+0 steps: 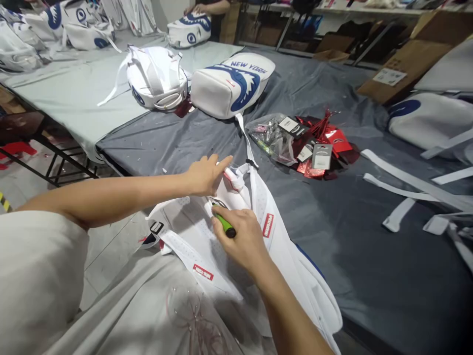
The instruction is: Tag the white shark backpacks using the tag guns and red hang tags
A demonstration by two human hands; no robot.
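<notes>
A white backpack (236,268) lies back-panel up across my lap and the table edge. Its padded straps carry red labels. My left hand (207,175) grips the top of the bag beside the carry handle (233,178), index finger stretched out and the other fingertips partly hidden. In my right hand (244,239) is a tool with a green-and-black handle (224,223). Its working tip is against the fabric just below my left hand and is too small to make out.
On the dark-covered table (325,256) are a plastic bag of small parts (271,138) and red tags (336,140). Two white-and-blue backpacks (229,84) stand beyond. Loose white straps (402,182) and another bag (432,121) lie right. Another person's arm (212,7) shows at the back.
</notes>
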